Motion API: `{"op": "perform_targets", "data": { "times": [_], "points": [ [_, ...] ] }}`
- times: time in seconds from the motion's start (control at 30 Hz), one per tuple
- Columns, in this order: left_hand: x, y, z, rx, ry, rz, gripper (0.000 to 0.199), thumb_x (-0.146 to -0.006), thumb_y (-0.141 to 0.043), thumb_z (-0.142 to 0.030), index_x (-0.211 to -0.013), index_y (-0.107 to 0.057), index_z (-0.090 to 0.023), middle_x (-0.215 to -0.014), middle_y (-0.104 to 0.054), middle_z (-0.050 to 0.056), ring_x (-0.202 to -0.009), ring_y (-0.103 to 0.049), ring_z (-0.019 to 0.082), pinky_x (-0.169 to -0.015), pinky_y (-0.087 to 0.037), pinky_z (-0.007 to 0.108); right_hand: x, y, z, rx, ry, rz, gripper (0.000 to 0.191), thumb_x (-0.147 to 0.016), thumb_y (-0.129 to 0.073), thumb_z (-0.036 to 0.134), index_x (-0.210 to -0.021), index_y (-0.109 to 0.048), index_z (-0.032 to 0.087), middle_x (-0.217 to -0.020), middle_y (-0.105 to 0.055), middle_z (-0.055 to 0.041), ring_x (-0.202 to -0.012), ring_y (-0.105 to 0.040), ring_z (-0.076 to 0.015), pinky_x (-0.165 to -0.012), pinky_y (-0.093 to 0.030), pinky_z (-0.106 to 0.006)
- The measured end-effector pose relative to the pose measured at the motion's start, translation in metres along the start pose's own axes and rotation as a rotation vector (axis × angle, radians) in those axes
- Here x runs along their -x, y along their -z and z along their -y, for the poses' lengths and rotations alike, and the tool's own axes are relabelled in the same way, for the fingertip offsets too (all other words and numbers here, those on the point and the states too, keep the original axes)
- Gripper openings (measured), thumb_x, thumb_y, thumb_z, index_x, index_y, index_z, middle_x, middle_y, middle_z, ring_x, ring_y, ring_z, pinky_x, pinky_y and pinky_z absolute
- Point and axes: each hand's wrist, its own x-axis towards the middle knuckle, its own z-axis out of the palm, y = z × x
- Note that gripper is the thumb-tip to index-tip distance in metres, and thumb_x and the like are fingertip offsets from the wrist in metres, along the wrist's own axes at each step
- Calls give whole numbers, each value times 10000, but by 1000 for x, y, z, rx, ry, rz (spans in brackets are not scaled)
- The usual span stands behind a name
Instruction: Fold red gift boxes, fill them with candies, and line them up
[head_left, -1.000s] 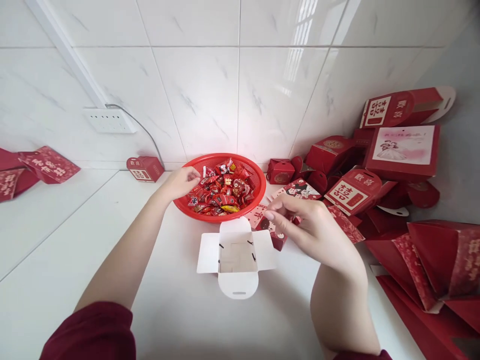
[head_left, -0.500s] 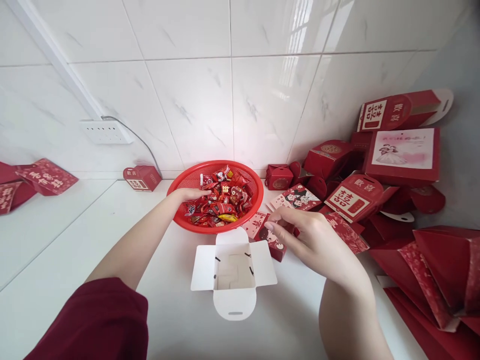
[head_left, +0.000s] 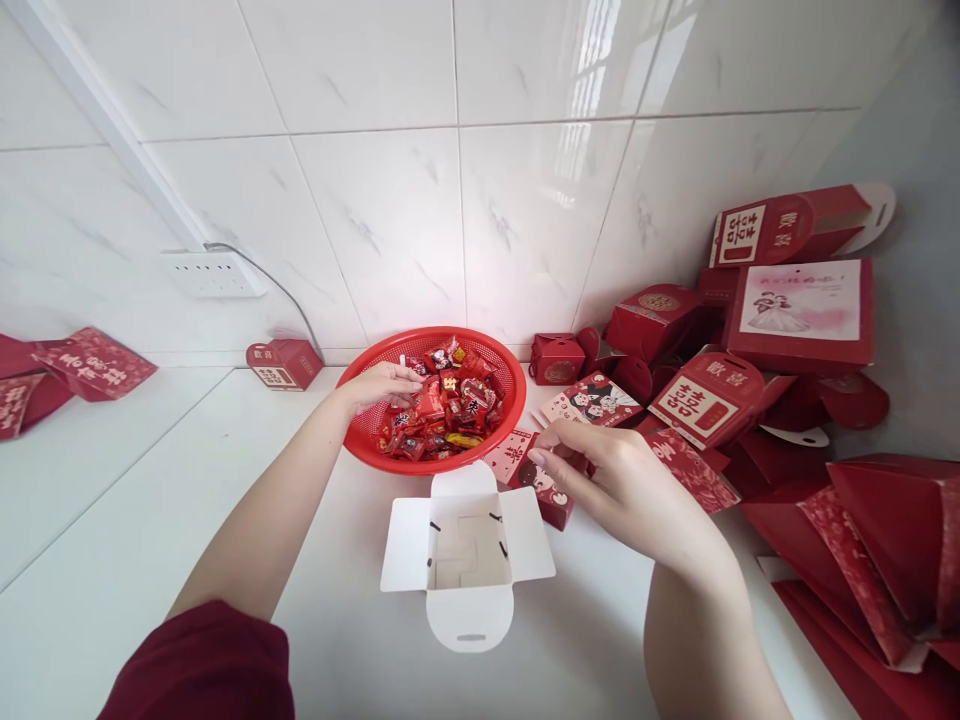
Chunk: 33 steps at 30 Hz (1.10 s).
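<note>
My left hand (head_left: 381,386) is over the left part of a red plastic basket (head_left: 360,452), fingers stretched out above the wrapped candies (head_left: 450,405). Nothing shows in its grasp. In front of the basket an unfolded box (head_left: 471,552) stands with its white flaps spread; its inside looks bare. My right hand (head_left: 600,475) hovers to the right of this box, above the red printed boxes. Its fingers are curled with thumb and fingertips close together, and whatever may be between them is hidden.
Many red gift boxes (head_left: 694,395) are piled at the right. A small red box (head_left: 285,364) stands by the wall at the left, below a socket strip (head_left: 214,273) with a cable. More red packets (head_left: 94,363) lie at the far left.
My left hand has lifted a little off the candies, its fingers more visible, and some candies have shifted. My right hand has hardly moved.
</note>
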Motion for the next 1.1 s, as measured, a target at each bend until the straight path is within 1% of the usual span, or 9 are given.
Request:
{"op": "perform_targets", "data": {
  "times": [0.1, 0.23, 0.3, 0.4, 0.47, 0.6, 0.8, 0.97, 1.1],
  "points": [
    [25, -16, -18, -16, -46, -68, 465, -627, -843, -455, -940, -733, -129, -816, -720, 57, -630, -643, 137, -701, -563, 324, -8, -8, -5, -33, 6, 11, 270, -1008, -453, 331, -782, -548, 217, -685, -606, 25, -619, -504, -130, -608, -386, -254],
    [77, -58, -43, -80, -238, -215, 346, -773, -739, -462, -971, -733, -178, -912, -741, 59, -764, -693, 178, -727, -591, 318, -24, -31, -11, -198, -61, 34, 215, -972, -524, 415, -989, -610, 219, -853, -709, -8, -705, -626, -151, -683, -452, -272],
    [101, -79, -51, -100, -313, -259, 292, -804, -715, -442, -941, -739, -186, -892, -743, 60, -800, -703, 200, -696, -600, 308, -31, -44, -11, -263, -88, 53, 324, -916, -598, 483, -1099, -610, 216, -900, -718, -21, -698, -639, -159, -662, -464, -274],
    [123, -102, -53, -29, -404, -301, 227, -815, -717, -379, -935, -732, -187, -904, -743, 58, -812, -707, 196, -718, -601, 298, -38, -62, -9, -351, -53, 91, 291, -894, -629, 471, -1009, -657, 206, -828, -705, -4, -638, -606, -140, -612, -449, -256],
    [128, -110, -50, 60, -418, -254, 221, -802, -733, -338, -964, -716, -188, -927, -741, 56, -842, -710, 202, -740, -603, 303, -39, -70, -7, -438, -32, 87, 252, -902, -626, 444, -906, -668, 195, -749, -683, 9, -614, -586, -128, -596, -440, -243],
    [128, -116, -43, 144, -339, -54, 138, -815, -709, -299, -855, -680, -170, -780, -718, 30, -745, -703, 196, -697, -597, 325, -39, -82, -6, -561, -44, 51, 304, -893, -632, 478, -842, -653, 179, -700, -657, 4, -611, -583, -128, -571, -422, -234],
    [126, -108, -35, -69, -344, -207, 253, -771, -739, -345, -648, -616, -161, -639, -647, 1, -606, -619, 144, -508, -476, 234, -39, -79, -9, -300, -121, 19, 356, -783, -739, 522, -798, -631, 183, -634, -600, 28, -558, -493, -113, -523, -364, -235],
    [130, -102, -38, -160, -244, -64, 214, -783, -733, -376, -743, -684, -172, -654, -665, 6, -605, -631, 148, -485, -465, 224, -41, -74, -14, -503, -66, 51, 276, -873, -666, 469, -978, -644, 215, -932, -689, -10, -656, -570, -109, -585, -462, -234],
    [128, -106, -41, -7, -252, -73, 234, -784, -752, -370, -920, -714, -184, -784, -726, 31, -716, -695, 176, -612, -569, 261, -41, -77, -16, -730, -90, -6, 239, -887, -661, 438, -878, -637, 200, -729, -643, 6, -606, -587, -119, -554, -502, -243]
  ]
}}
